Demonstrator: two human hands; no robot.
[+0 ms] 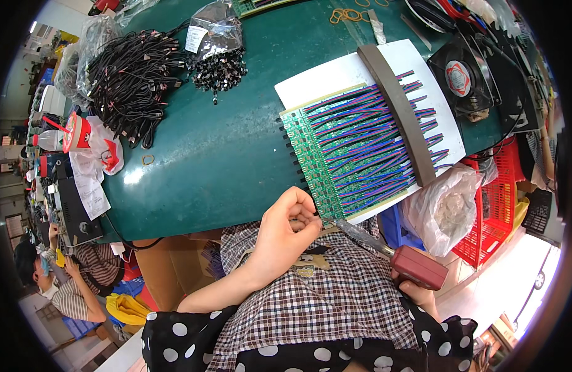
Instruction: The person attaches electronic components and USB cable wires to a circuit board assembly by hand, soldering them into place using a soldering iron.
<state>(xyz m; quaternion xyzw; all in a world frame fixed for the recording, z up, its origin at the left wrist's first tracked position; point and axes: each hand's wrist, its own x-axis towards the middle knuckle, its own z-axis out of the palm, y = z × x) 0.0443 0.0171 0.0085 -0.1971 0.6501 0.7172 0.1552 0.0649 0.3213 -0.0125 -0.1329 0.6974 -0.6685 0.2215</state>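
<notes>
My right hand [420,297] is wrapped around one dark-red-handled tool with a slim shaft [419,266]; my left hand [278,235] curls, thumb near fingertips, at the near corner of one green circuit-board panel [308,142], pinching what I can't tell. One long brown bar [394,111] crosses its wires

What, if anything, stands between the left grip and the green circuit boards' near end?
Nothing visible: the left grip is at the near end of the green circuit boards, the maroon-handled tool pointing alongside.
</notes>
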